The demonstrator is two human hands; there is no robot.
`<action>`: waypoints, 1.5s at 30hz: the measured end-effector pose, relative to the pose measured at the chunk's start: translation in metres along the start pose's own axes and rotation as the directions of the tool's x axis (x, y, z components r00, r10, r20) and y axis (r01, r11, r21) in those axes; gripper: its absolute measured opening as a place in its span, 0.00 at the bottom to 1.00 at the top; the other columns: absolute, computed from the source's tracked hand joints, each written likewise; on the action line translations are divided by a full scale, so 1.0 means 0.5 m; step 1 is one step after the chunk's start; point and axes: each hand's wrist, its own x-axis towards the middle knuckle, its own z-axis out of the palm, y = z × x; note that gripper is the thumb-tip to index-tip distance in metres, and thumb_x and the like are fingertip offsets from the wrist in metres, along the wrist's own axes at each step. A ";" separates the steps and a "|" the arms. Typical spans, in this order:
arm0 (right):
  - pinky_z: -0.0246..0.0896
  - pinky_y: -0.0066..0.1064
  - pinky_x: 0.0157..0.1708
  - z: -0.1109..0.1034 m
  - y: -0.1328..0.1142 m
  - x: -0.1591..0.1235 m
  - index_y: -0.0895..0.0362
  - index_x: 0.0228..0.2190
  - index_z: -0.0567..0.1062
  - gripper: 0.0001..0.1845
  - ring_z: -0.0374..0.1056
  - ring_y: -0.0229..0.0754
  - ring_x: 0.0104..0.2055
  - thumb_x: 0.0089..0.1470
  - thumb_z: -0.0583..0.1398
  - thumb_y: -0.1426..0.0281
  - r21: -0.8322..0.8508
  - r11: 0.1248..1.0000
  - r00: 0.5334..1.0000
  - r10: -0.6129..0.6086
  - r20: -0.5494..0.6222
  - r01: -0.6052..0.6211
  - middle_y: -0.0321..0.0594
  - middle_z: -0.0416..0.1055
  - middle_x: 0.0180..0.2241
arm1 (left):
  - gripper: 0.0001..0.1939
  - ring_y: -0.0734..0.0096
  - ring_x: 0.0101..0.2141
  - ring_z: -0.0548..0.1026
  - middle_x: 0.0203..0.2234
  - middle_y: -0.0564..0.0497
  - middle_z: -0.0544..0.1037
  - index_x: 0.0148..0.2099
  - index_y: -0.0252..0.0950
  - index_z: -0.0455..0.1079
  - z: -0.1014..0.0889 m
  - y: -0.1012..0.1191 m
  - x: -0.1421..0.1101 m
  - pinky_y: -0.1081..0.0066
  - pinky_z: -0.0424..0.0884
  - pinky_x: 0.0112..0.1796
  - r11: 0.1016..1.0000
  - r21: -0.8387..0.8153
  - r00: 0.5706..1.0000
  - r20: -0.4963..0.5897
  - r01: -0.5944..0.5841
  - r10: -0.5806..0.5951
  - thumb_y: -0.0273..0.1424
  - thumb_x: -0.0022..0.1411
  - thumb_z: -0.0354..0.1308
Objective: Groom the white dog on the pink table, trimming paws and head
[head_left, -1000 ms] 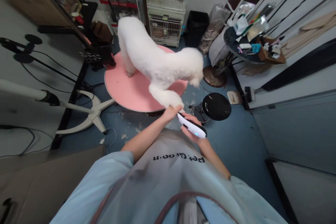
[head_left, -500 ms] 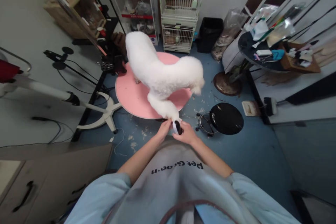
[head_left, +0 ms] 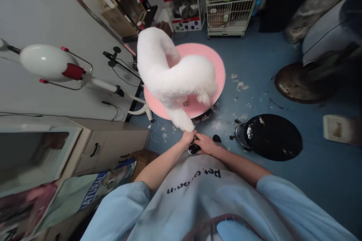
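Observation:
A white, fluffy dog (head_left: 169, 77) stands on a round pink grooming table (head_left: 219, 62), one leg stretched out over the near edge towards me. My left hand (head_left: 187, 138) is closed around the paw end of that leg; the paw itself is hidden by my fingers. Close against it, my right hand (head_left: 206, 144) grips a small black and white hair clipper (head_left: 194, 148), which sits low in front of my apron. The two hands nearly touch, and the clipper's blade end cannot be made out.
A black round stool (head_left: 273, 137) stands to the right on the blue floor, with hair clumps scattered nearby. Wire cages (head_left: 230, 15) stand behind the table. At the left are a white dryer on an arm (head_left: 48, 62) and a cabinet (head_left: 110, 143).
My view has shifted, so the stool and cages appear farther right. The clipper has swung down towards my apron, away from the paw. The left hand still holds the leg.

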 end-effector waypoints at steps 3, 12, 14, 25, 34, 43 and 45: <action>0.66 0.36 0.40 -0.008 0.037 -0.053 0.56 0.40 0.74 0.19 0.68 0.43 0.41 0.43 0.63 0.65 0.423 0.895 0.946 0.248 -0.209 -0.141 0.46 0.69 0.45 | 0.06 0.83 0.16 0.62 0.19 0.55 0.69 0.30 0.32 0.62 -0.002 -0.028 -0.025 0.80 0.56 0.17 0.998 -0.012 0.997 0.052 0.055 -0.054 0.29 0.52 0.57; 0.60 0.25 0.22 -0.075 0.075 -0.073 0.56 0.38 0.71 0.21 0.63 0.32 0.22 0.39 0.65 0.64 0.997 -0.054 0.902 0.426 0.065 -0.046 0.37 0.75 0.34 | 0.14 0.84 0.13 0.57 0.19 0.54 0.70 0.32 0.34 0.61 0.000 -0.016 -0.123 0.80 0.49 0.15 0.985 -0.064 0.913 0.389 0.160 -0.123 0.27 0.38 0.54; 0.56 0.24 0.20 -0.091 0.070 -0.056 0.56 0.36 0.70 0.20 0.60 0.30 0.20 0.38 0.65 0.66 0.998 -0.064 0.893 0.450 0.011 0.020 0.36 0.75 0.34 | 0.13 0.85 0.13 0.55 0.17 0.55 0.69 0.31 0.34 0.60 0.002 -0.003 -0.132 0.80 0.46 0.15 0.983 -0.035 0.890 0.432 0.180 -0.148 0.26 0.37 0.53; 0.65 0.36 0.41 -0.189 0.062 0.017 0.55 0.36 0.67 0.21 0.71 0.43 0.38 0.37 0.66 0.67 0.994 0.073 0.980 0.177 -0.094 0.082 0.38 0.75 0.36 | 0.13 0.85 0.12 0.50 0.14 0.58 0.62 0.30 0.35 0.56 -0.013 0.014 -0.132 0.81 0.41 0.15 0.975 0.014 0.822 0.535 0.222 -0.195 0.25 0.35 0.51; 0.65 0.27 0.33 -0.223 0.032 0.059 0.59 0.33 0.74 0.15 0.70 0.39 0.34 0.36 0.62 0.74 0.912 0.410 0.990 -0.129 0.058 0.000 0.37 0.74 0.32 | 0.14 0.86 0.12 0.51 0.15 0.58 0.63 0.30 0.35 0.56 -0.020 0.007 -0.136 0.81 0.43 0.14 0.967 0.055 0.813 0.531 0.250 -0.240 0.25 0.36 0.52; 0.64 0.24 0.28 -0.257 0.026 0.122 0.61 0.25 0.75 0.09 0.68 0.36 0.29 0.34 0.60 0.76 0.855 0.516 0.930 -0.287 0.231 -0.053 0.34 0.74 0.26 | 0.11 0.86 0.12 0.50 0.16 0.58 0.63 0.29 0.35 0.56 -0.007 0.014 -0.142 0.80 0.41 0.14 0.977 0.067 0.822 0.531 0.202 -0.206 0.26 0.38 0.51; 0.62 0.23 0.26 -0.259 0.032 0.128 0.61 0.25 0.75 0.10 0.68 0.36 0.28 0.33 0.60 0.76 0.864 0.499 0.917 -0.309 0.252 -0.069 0.34 0.74 0.25 | 0.10 0.86 0.12 0.50 0.16 0.58 0.63 0.28 0.35 0.56 -0.004 0.017 -0.144 0.79 0.41 0.14 0.979 0.066 0.831 0.519 0.195 -0.201 0.26 0.38 0.52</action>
